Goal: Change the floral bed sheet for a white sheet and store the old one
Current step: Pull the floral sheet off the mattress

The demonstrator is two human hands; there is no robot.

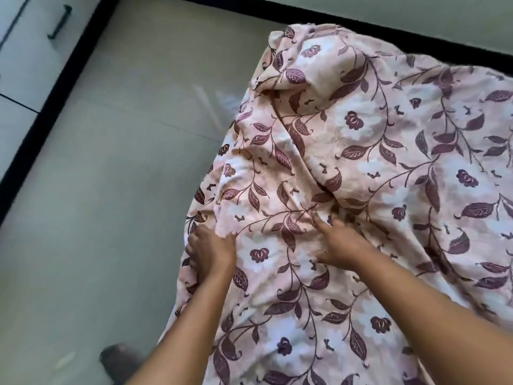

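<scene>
The floral sheet point(374, 151), pink with purple leaves and flowers, lies rumpled and partly folded over a flat surface, filling the right half of the view. My left hand point(209, 251) grips the sheet's left edge, with its fingers curled under the cloth. My right hand point(337, 241) lies on top of the sheet a little to the right, index finger stretched forward along a crease, fingers pressing the fabric. No white sheet is in view.
Grey glossy tiled floor point(111, 204) takes up the left half. A black skirting strip point(55, 87) runs along white cabinet doors with a dark handle point(59, 22) at the top left. A dark blurred shape point(119, 362) sits on the floor near my left arm.
</scene>
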